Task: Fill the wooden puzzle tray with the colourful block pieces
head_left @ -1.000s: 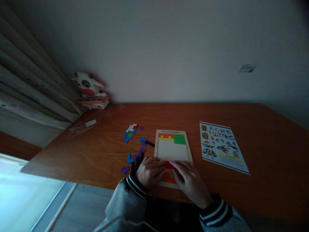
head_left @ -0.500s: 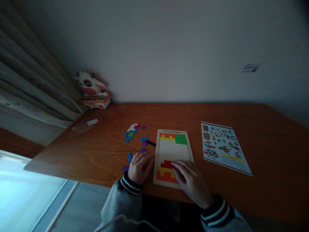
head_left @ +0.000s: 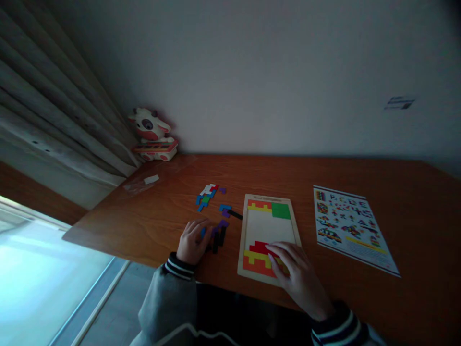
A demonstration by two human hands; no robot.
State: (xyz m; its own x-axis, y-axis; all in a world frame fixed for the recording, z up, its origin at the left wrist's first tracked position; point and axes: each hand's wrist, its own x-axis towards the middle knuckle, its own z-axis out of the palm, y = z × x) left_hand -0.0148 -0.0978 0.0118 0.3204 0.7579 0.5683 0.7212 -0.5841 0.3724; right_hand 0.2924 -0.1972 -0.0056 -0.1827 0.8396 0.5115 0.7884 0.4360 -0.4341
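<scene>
My left hand [head_left: 191,241] is over loose puzzle pieces left of the board, its fingers curved and parted from the thumb. A blue piece [head_left: 203,232] shows by its fingertips, with purple pieces [head_left: 223,224] and black bars [head_left: 222,236] just right of it. My right hand [head_left: 297,273] reaches over the lower right of the wooden puzzle board [head_left: 242,235]. Its fingertips are closed at the right end of a red piece [head_left: 258,247] in the board. Yellow pieces [head_left: 252,255] and orange pieces [head_left: 257,265] lie below the red one, partly covered by this hand.
Orange, yellow and green pieces [head_left: 281,210] fill the board's top end. More loose pieces [head_left: 206,198] lie behind my left hand, and one black bar [head_left: 235,215] touches the board. A printed pattern sheet [head_left: 355,228] lies right. A toy cow [head_left: 153,134] and plastic wrapping [head_left: 139,186] are back left.
My left hand has moved left, off the area beside the board, uncovering black bars. My right hand stays at the red piece. The whole view has shifted slightly.
</scene>
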